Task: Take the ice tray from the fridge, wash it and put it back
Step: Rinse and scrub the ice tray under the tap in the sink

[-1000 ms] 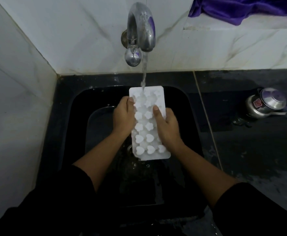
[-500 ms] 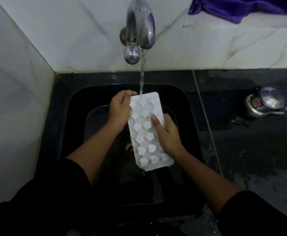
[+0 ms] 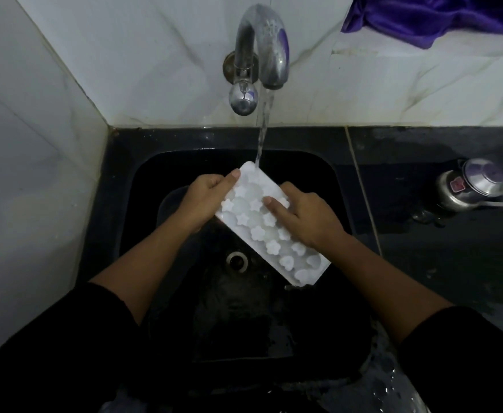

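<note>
A white ice tray [image 3: 269, 231] with star, flower and heart moulds is held slantwise over the black sink [image 3: 142, 180], its far end under the running tap [image 3: 262, 52]. Water falls onto the tray's top corner. My left hand [image 3: 207, 198] grips the tray's far left edge, thumb on top. My right hand [image 3: 306, 216] lies over the tray's right side, thumb pressed on the moulds and fingers curled round the edge.
White marble walls stand at the left and the back. A steel pot with a lid [image 3: 472, 184] sits on the wet dark counter [image 3: 453, 251] to the right. A purple cloth [image 3: 435, 16] lies on the ledge at the top right. The drain [image 3: 236, 260] shows below the tray.
The tray has turned clockwise, its near end swinging right. My left hand moved up to the far corner. My right hand shifted up along the right side.
</note>
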`<state>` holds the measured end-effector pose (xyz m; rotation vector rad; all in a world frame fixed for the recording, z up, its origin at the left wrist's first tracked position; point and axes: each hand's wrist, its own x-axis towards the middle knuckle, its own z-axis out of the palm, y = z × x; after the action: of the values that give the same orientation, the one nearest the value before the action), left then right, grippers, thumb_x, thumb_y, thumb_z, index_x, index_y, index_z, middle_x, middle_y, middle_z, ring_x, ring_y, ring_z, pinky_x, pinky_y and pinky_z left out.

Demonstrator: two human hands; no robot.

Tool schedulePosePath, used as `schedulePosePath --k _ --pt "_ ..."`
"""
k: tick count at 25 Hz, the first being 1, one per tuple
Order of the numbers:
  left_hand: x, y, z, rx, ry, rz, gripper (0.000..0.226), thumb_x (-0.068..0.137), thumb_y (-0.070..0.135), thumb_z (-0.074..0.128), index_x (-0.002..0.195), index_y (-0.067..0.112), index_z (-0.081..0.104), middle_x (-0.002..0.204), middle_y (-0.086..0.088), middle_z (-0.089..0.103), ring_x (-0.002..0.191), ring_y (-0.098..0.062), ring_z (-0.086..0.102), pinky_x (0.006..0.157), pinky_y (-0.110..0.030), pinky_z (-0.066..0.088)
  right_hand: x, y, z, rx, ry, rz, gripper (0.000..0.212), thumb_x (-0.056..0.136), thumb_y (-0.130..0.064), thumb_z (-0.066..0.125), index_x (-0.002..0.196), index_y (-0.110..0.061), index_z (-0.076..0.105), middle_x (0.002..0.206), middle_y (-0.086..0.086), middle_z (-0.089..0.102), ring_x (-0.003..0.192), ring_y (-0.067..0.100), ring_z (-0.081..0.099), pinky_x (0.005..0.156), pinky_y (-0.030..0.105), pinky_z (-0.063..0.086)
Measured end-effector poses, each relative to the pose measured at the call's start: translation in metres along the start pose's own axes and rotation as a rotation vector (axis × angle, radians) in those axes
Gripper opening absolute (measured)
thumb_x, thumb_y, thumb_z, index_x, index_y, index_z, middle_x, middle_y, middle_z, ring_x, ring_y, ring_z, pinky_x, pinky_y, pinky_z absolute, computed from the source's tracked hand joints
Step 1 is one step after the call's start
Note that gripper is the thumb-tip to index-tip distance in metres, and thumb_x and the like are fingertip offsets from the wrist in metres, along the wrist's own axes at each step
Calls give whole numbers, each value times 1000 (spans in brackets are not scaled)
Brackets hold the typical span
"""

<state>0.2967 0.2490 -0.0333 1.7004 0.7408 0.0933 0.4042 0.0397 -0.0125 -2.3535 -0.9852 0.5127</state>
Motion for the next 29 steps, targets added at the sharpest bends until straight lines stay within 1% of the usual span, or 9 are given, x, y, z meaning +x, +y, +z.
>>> schedulePosePath --k 2,5,7,10,14,18,23,25,29 --pt "-5 4 0 35 -59 -77 52 102 60 56 76 18 72 65 7 71 62 -7 68 63 -25 54 2 -1 -3 -69 -46 -43 50 100 -73 40 120 -29 55 84 -8 70 76 12 69 74 42 58" --pt "-10 4 0 66 -134 8 33 111 40 50 97 20 73 82 5 73 72 -6 68 66 -25 54 8 0 -8 -110 -81 -74 53 101 -70 42 126 -25 56 87 -7 69 81 15 68 72 37 54" --pt "-12 1 -5 -74 -169 14 23 113 21 47 115 22 70 105 -3 75 90 -16 72 77 -32 58 14 1 -11 -105 -104 -78 49 101 -68 44 121 -26 57 84 -10 65 81 12 65 69 33 47" --pt "-14 0 -15 -352 -280 -39 38 110 5 47 136 27 63 126 -7 75 110 -23 75 85 -32 62 19 -2 -10 -99 -139 -67 48 102 -66 43 115 -23 60 83 -12 63 78 10 63 71 34 48" --pt "-20 1 -13 -320 -169 -173 31 109 36 54 105 17 77 99 -5 82 91 -24 78 75 -30 64 25 -8 -2 22 -195 -99 43 108 -56 37 97 -25 65 82 -9 65 77 7 62 72 34 49" --pt "-19 -5 -4 -252 -52 -166 41 107 47 55 94 13 74 80 1 77 68 -14 71 63 -25 58 39 -15 0 305 -210 6 25 105 -34 59 87 -24 72 77 -9 66 67 -1 61 65 23 46" --pt "-25 2 2 -275 2 -65 38 110 38 52 85 16 69 66 7 71 57 -4 66 52 -17 51 55 -38 2 122 -87 -23 58 98 -59 61 70 -9 68 66 11 66 54 14 56 57 35 47" --pt "-27 3 -3 -282 10 -53 38 110 37 52 84 18 70 68 6 72 58 -5 67 53 -20 52 59 -45 -2 141 -133 -45 51 100 -53 60 78 -8 72 73 13 68 60 15 60 63 38 52" --pt "-29 -1 -8 -301 95 -68 42 110 38 53 80 13 69 65 6 68 54 -7 62 52 -21 48 62 -50 -10 172 -250 -128 22 105 -30 61 103 -14 75 87 -4 69 79 8 66 68 23 50"
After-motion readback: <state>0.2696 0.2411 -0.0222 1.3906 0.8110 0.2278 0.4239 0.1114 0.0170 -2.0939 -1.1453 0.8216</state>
